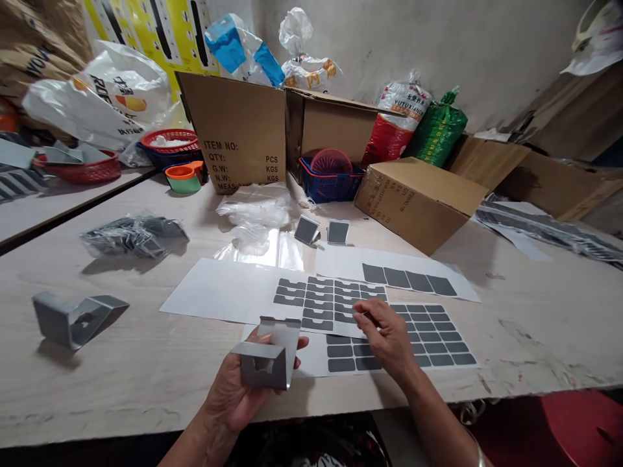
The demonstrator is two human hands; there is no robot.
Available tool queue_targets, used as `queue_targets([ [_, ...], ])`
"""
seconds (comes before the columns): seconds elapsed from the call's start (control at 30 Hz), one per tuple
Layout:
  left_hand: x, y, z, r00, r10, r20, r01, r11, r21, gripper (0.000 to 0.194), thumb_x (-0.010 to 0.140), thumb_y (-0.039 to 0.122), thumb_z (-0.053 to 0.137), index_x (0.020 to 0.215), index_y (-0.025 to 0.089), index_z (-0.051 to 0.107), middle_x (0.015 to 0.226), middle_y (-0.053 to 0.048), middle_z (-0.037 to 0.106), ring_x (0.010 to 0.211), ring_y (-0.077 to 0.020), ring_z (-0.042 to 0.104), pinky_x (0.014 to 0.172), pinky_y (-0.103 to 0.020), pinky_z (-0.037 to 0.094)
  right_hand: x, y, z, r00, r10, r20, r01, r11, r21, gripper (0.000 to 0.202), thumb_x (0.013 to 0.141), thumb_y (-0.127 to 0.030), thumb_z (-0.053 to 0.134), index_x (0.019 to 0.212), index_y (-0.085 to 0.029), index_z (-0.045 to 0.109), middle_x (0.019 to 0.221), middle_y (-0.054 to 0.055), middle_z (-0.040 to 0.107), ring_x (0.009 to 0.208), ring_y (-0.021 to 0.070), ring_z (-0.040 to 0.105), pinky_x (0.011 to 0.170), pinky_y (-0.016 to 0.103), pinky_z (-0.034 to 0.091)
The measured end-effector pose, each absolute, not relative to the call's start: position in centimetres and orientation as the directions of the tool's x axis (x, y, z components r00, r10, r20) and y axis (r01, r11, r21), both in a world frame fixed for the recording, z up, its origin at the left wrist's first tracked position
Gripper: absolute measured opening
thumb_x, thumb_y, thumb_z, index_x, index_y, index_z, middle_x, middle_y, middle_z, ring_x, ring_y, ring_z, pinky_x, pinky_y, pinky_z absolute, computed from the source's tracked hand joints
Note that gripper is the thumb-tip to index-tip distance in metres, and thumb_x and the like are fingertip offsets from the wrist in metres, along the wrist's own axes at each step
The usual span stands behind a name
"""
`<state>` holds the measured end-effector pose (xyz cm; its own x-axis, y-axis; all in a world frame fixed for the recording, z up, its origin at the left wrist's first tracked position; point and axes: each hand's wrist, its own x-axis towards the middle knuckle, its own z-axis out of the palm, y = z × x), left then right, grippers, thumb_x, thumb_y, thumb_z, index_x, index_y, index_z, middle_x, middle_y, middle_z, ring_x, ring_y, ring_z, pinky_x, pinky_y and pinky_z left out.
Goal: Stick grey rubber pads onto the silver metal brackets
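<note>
My left hand (232, 392) is wrapped around a bent grey metal stand (265, 366) with a notched cutout, held above the table's front part. Over a sheet of dark grey stickers (318, 305), my right hand (387, 334) has its thumb and fingers pinched together. Whether anything sits between those fingertips is too small to tell. Beneath lies a second sticker sheet (440, 334) with rectangular pieces, partly covered by the right hand. Another bent metal stand (73, 321) lies at the left. Two small stands with dark pads (307, 230) stand farther back.
A sheet with a row of dark squares (409, 279) lies behind. Clear plastic bags (256, 207) and a bagged pile of grey pieces (134, 235) are on the table. Cardboard boxes (243, 136), a blue basket (328, 185) and an orange-and-green tape roll (183, 179) stand behind.
</note>
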<state>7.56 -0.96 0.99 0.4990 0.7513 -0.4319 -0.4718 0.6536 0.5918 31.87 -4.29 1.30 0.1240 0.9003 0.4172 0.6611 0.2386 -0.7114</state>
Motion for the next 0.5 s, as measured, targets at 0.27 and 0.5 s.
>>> queue_targets([
  [0.27,5.9,0.6,1.2,0.532,0.773,-0.344,-0.647,0.634,0.423,0.038,0.07,0.021,0.048,0.1,0.004,0.064,0.092,-0.019,0.067,0.082,-0.0268,0.063,0.077,-0.038,0.051,31.5,-3.5,0.2,-0.084,0.929,0.361,0.75,0.297,-0.591,0.017,0.081,-0.021,0.051,0.095,-0.021,0.06,0.094,0.007,0.058,0.077,0.019,0.056,0.067,0.032,0.047],
  [0.5,7.2,2.3,1.1,0.427,0.862,-0.272,-0.745,0.506,0.435,0.034,0.075,0.02,0.045,0.101,0.006,0.063,0.098,-0.017,0.067,0.108,-0.0325,0.053,0.096,-0.051,0.037,31.2,-3.5,-0.4,-0.312,0.903,0.295,0.874,0.394,-0.284,0.029,0.083,-0.016,0.049,0.11,-0.025,0.057,0.116,0.005,0.057,0.108,0.0275,0.045,0.086,0.046,0.039],
])
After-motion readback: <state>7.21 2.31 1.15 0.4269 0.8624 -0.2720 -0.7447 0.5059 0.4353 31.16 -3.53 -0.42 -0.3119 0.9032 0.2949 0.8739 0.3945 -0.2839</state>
